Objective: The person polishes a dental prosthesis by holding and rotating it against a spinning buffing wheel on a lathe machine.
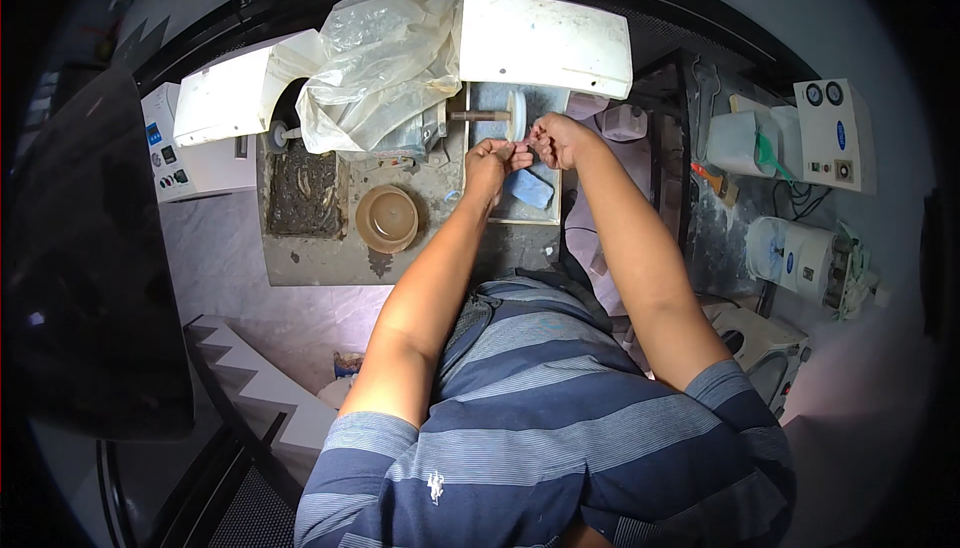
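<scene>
My left hand [489, 167] and my right hand [561, 142] meet at the lower edge of a white polishing wheel [516, 114]. Between the fingertips of both hands is a small pinkish piece [528, 140], mostly covered by the fingers; I cannot make out its kind. It lies at or very close to the wheel's rim. The wheel sits on a brown shaft [480, 117] that comes out of a machine under a clear plastic bag [375, 73]. Beneath my hands, a blue block or folded cloth [530, 189] rests in a shallow pale tray [515, 216].
White hoods [545, 43] overhang the wheel, with another hood [235, 83] at the left. A brown bowl [387, 218] and a tray of dark, wet grit [305, 193] stand left of my forearm. At the right are a brush [715, 181] and a white box with gauges [835, 136].
</scene>
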